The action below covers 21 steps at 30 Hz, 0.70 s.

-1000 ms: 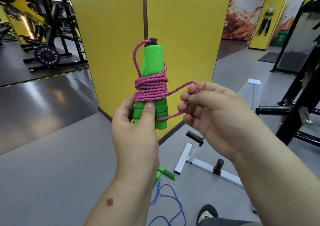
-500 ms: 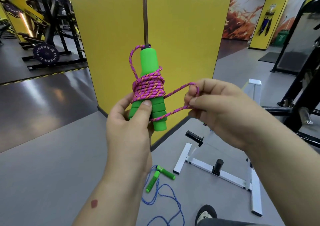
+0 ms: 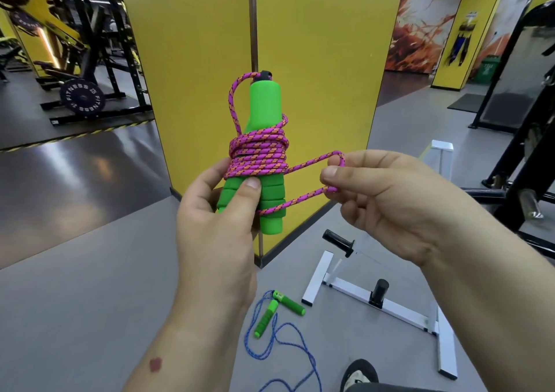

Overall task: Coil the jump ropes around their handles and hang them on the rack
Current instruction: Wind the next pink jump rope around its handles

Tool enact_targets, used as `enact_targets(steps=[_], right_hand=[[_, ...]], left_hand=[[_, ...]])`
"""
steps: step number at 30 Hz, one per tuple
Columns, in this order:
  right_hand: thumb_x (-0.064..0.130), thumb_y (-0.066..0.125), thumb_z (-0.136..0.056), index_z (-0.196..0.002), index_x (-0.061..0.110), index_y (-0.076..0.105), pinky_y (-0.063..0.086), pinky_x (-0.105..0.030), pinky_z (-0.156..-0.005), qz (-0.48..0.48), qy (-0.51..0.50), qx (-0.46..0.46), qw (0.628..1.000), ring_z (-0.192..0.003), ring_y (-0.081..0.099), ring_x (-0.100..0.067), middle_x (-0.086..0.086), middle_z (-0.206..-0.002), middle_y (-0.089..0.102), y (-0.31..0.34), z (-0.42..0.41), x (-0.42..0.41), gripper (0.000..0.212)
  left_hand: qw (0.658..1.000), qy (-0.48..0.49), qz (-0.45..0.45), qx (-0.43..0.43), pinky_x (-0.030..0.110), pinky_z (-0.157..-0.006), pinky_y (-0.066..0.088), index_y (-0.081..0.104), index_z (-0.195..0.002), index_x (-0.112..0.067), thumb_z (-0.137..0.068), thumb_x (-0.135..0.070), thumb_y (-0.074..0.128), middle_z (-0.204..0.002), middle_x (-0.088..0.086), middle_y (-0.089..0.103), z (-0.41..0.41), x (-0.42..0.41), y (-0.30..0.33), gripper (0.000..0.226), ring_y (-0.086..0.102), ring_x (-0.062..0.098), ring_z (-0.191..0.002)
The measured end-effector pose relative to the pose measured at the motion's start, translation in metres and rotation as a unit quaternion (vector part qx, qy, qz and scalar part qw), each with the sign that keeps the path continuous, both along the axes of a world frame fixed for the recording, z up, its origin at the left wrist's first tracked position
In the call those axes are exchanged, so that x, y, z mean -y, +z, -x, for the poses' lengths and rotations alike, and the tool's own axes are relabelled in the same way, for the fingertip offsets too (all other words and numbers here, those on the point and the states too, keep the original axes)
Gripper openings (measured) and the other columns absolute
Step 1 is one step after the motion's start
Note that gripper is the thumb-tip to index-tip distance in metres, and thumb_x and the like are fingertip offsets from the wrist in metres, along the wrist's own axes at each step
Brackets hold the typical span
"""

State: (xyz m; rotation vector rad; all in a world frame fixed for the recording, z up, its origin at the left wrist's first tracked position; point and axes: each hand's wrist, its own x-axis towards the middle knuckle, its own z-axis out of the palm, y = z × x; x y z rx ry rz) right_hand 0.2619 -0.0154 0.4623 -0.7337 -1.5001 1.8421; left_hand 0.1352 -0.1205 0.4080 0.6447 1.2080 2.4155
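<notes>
Leftmost, the left hand [image 3: 216, 220] clasps the upright pair of green foam handles [image 3: 264, 157], thumb pinning the coiled pink-and-orange braided rope [image 3: 258, 154], probably to stop it unwinding. Right of that clasp, the right hand [image 3: 387, 202] pinches the rope's last loop taut, likely for tucking. Below both, a blue jump rope [image 3: 279, 340] lies loose beside the white metal rack [image 3: 387, 304].

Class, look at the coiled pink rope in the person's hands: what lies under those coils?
Under the pink rope coils are the green handles, gripped by the left hand. The handles' middle section is covered by the coils, so it cannot be seen.
</notes>
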Motion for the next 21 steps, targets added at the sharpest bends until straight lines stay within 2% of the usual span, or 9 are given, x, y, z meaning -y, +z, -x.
enact_targets(steps=[6,10,12,14,16,18,19,21], right_hand=[[-0.001,0.076,-0.080,-0.097,0.016,0.059,0.043,-0.023,-0.048,-0.040,-0.005,0.017,0.999,-0.053,0.060,-0.014,-0.004,-0.066,0.065,0.005,0.001,0.002,0.029],[0.001,0.067,-0.089,-0.089,0.011,0.073,0.051,-0.022,-0.055,-0.098,0.062,0.019,0.993,-0.060,0.061,-0.013,-0.002,-0.067,0.065,0.008,-0.001,0.008,0.011],[-0.004,0.060,-0.092,-0.094,0.007,0.076,0.055,-0.023,-0.061,-0.112,0.077,0.029,0.990,-0.067,0.065,-0.016,-0.005,-0.071,0.067,0.010,-0.002,0.008,0.019],[-0.006,0.059,-0.082,-0.095,0.012,0.078,0.056,-0.027,-0.067,-0.131,0.093,0.052,0.986,-0.072,0.066,-0.019,-0.006,-0.077,0.065,0.013,-0.005,0.009,0.030],[0.005,0.073,-0.074,-0.097,0.025,0.078,0.055,-0.034,-0.072,-0.256,0.080,0.136,0.954,-0.073,0.062,-0.017,-0.001,-0.082,0.062,0.011,-0.010,0.009,0.030],[0.028,0.085,-0.075,-0.094,0.030,0.074,0.053,-0.032,-0.065,-0.370,0.034,0.205,0.906,-0.065,0.055,-0.008,0.006,-0.077,0.059,0.010,-0.014,0.012,0.022],[0.041,0.081,-0.077,-0.089,0.029,0.072,0.047,-0.026,-0.058,-0.407,0.004,0.215,0.888,-0.059,0.049,-0.005,0.009,-0.069,0.056,0.009,-0.014,0.014,0.019],[0.055,0.067,-0.083,-0.079,0.023,0.068,0.036,-0.022,-0.049,-0.451,-0.026,0.234,0.861,-0.051,0.039,-0.005,0.009,-0.059,0.048,0.007,-0.015,0.015,0.032]], left_hand=[[1.000,0.009,0.014,-0.011,0.034,-0.058,0.056,0.062,-0.132,-0.012,-0.098,-0.004,0.062,-0.096,0.007,0.074,0.009,0.001,-0.004,0.035,0.068,0.020,-0.073],[1.000,0.012,0.017,-0.010,0.035,-0.061,0.056,0.062,-0.133,-0.013,-0.098,-0.005,0.063,-0.099,0.008,0.074,0.011,0.000,-0.006,0.036,0.069,0.021,-0.076],[1.000,0.013,0.019,-0.008,0.036,-0.062,0.056,0.061,-0.134,-0.013,-0.098,-0.006,0.064,-0.102,0.010,0.074,0.011,0.000,-0.006,0.036,0.070,0.021,-0.078],[1.000,0.014,0.020,-0.006,0.035,-0.061,0.055,0.061,-0.134,-0.013,-0.098,-0.008,0.064,-0.103,0.010,0.074,0.013,0.000,-0.006,0.037,0.069,0.020,-0.078],[1.000,0.011,0.018,-0.002,0.035,-0.061,0.055,0.061,-0.134,-0.012,-0.098,-0.008,0.064,-0.103,0.011,0.073,0.013,0.000,-0.006,0.036,0.069,0.020,-0.077],[1.000,0.006,0.013,0.001,0.035,-0.063,0.055,0.061,-0.134,-0.012,-0.098,-0.008,0.064,-0.103,0.011,0.073,0.013,0.000,-0.006,0.036,0.069,0.019,-0.077],[1.000,0.005,0.012,0.002,0.035,-0.064,0.055,0.061,-0.134,-0.012,-0.098,-0.007,0.064,-0.102,0.011,0.073,0.012,0.000,-0.006,0.036,0.069,0.019,-0.077],[1.000,0.006,0.009,0.004,0.035,-0.063,0.055,0.061,-0.134,-0.011,-0.098,-0.006,0.064,-0.100,0.011,0.073,0.011,-0.001,-0.007,0.036,0.069,0.020,-0.075]])
